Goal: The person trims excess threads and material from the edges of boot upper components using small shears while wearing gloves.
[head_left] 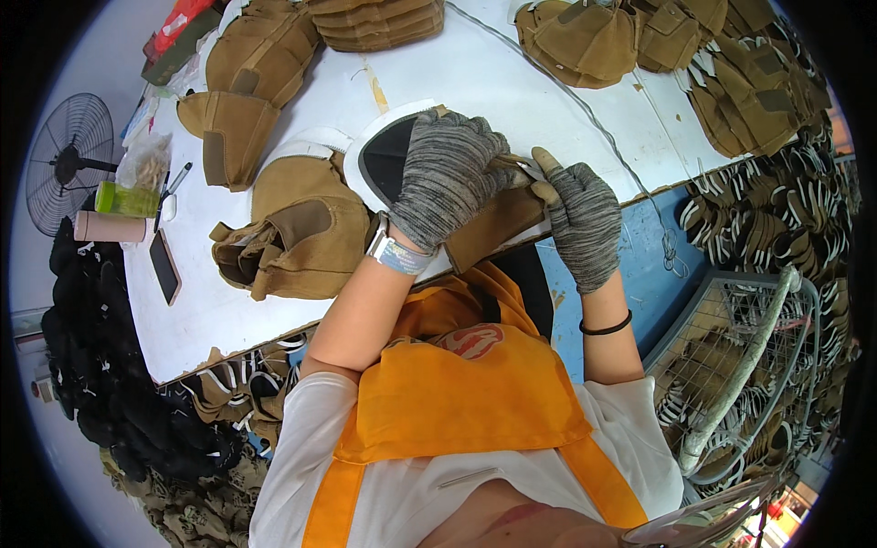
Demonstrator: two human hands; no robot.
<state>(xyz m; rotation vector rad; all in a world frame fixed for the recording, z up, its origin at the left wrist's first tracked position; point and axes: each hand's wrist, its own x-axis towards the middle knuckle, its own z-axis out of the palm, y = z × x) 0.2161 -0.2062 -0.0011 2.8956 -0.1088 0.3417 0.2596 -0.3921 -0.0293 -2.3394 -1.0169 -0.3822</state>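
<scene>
At the near edge of the white surface (475, 73), the left hand (445, 178) presses a tan shoe upper (493, 224) down, fingers clenched on it. The right hand (580, 219) pinches its end, thumb raised. Keeping the piece flat and taut would likely help alignment.

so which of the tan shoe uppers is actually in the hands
The tan upper at the table's near edge, pressed under the left hand and pinched by the right hand. The other tan uppers lie untouched.
</scene>
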